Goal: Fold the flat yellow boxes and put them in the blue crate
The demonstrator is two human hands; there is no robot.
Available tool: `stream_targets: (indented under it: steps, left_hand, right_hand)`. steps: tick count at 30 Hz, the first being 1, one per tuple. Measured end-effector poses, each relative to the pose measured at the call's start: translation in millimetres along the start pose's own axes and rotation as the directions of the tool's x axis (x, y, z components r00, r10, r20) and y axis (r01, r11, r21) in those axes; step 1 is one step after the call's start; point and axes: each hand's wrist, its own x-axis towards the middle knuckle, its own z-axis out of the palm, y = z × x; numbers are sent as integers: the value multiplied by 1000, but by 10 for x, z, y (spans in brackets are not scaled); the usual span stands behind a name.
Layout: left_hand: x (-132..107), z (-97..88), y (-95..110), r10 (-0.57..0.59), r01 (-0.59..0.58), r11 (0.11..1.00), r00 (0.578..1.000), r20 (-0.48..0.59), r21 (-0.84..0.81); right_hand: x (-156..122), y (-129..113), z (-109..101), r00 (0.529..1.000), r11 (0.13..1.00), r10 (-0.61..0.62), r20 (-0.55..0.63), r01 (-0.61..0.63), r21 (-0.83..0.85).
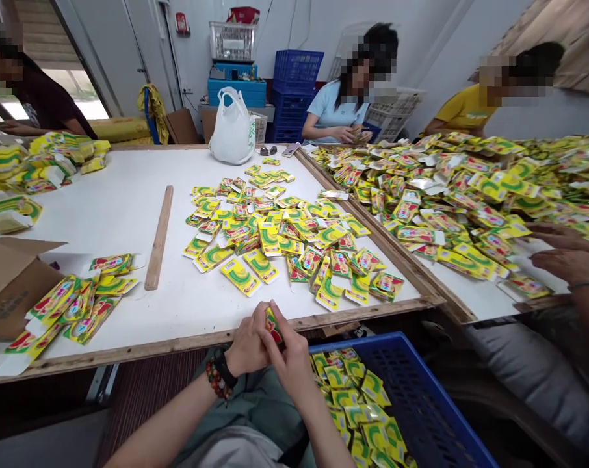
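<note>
Both my hands come together over my lap at the table's front edge. A small yellow, green and red box (274, 325) shows between them. My left hand (248, 343), with a dark band and a bead bracelet at the wrist, is closed around the box. My right hand (290, 354) has its fingers pressed on the box from the other side. Just beyond my hands, a loose pile of similar small boxes (270, 237) covers the middle of the white table (201, 312). Below my right forearm stands a blue plastic basket (435, 403) holding many such boxes.
A wooden strip (158, 237) lies on the table, left of the pile. Further left are a cardboard carton (16, 279) and more boxes (80, 299). A white plastic bag (232, 127) stands at the back. Wooden rails edge the table; co-workers sit around, one person's hand (558, 253) at right.
</note>
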Motion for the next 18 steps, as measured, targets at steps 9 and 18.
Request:
stream_targets:
  steps: [9, 18]
  left_hand:
    - [295, -609, -126, 300, -336, 927, 930, 211, 163]
    - [888, -1017, -467, 210, -409, 818, 867, 452, 404]
  right_hand:
    - [-320, 216, -774, 984, 857, 180, 13, -150, -493]
    - [140, 392, -224, 990, 900, -83, 114, 123, -417]
